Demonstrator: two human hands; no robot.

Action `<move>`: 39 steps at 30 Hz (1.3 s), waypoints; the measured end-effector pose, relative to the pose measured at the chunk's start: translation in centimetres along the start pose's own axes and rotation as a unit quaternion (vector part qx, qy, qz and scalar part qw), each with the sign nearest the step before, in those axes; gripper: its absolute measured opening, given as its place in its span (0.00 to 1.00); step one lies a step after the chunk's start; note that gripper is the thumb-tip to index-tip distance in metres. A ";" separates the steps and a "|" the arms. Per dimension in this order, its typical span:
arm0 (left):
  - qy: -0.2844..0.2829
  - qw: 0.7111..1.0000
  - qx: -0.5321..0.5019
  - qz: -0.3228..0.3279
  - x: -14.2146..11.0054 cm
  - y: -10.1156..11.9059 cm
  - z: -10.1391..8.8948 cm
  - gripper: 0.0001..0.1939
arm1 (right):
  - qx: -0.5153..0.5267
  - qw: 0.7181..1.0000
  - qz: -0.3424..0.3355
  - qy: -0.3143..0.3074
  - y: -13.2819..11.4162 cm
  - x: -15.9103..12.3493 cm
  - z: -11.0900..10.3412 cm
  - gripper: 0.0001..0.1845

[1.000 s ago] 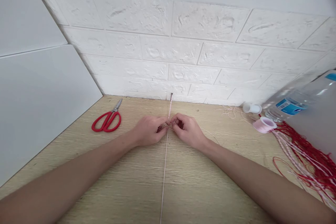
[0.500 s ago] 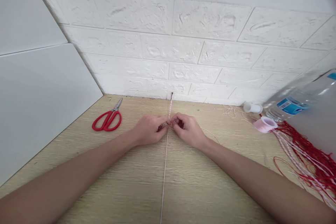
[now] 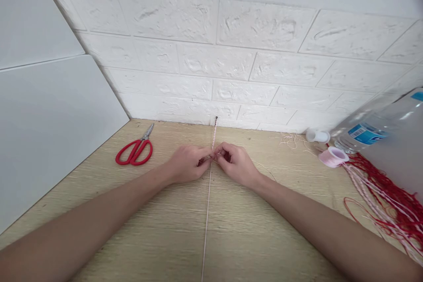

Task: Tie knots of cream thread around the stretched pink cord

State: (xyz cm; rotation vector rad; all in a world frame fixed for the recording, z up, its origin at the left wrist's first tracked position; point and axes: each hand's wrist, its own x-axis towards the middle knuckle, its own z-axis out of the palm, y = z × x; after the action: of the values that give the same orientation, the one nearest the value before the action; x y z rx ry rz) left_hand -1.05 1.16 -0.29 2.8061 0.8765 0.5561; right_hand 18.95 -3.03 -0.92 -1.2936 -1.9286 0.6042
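Observation:
A pale pink cord (image 3: 206, 220) runs taut from the near edge of the view up to a dark fixing point (image 3: 216, 117) at the foot of the wall. Its far stretch is a braided pink section (image 3: 214, 135). My left hand (image 3: 191, 163) pinches at the cord just below the braid, thumb and forefinger together. Against it from the right, my right hand (image 3: 235, 163) is closed in a pinch on a thin thread (image 3: 264, 167), whose tail trails over the table to the right. The fingertips meet and hide the crossing of the strands.
Red-handled scissors (image 3: 135, 150) lie left of my hands. At right are a pink thread spool (image 3: 333, 157), a white spool (image 3: 317, 135), a clear water bottle (image 3: 366, 133) and a heap of red and pink cords (image 3: 393, 198). A white brick-pattern wall (image 3: 264, 66) closes the back.
Both hands stay almost in place at the cord. My right fingers have shifted very slightly at the pinch; the scissors, spools and bottle lie as before.

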 end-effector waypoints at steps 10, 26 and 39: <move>0.003 1.000 0.000 0.000 0.0 0.1 -0.1 0.08 | 0.000 1.000 0.003 0.001 -0.1 0.0 0.0 0.08; -0.001 1.000 0.001 -0.004 0.0 0.2 -0.2 0.08 | -0.002 1.000 0.002 -0.001 -0.1 0.0 -0.1 0.08; -0.001 1.000 -0.008 -0.002 0.0 0.2 -0.2 0.08 | -0.001 1.000 0.001 -0.002 0.0 0.1 0.0 0.08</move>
State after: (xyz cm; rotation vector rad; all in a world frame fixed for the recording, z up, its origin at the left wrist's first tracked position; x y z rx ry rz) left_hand -1.02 1.02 -0.07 2.7885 0.8736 0.5574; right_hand 18.92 -2.94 -0.86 -1.2964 -1.9319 0.6066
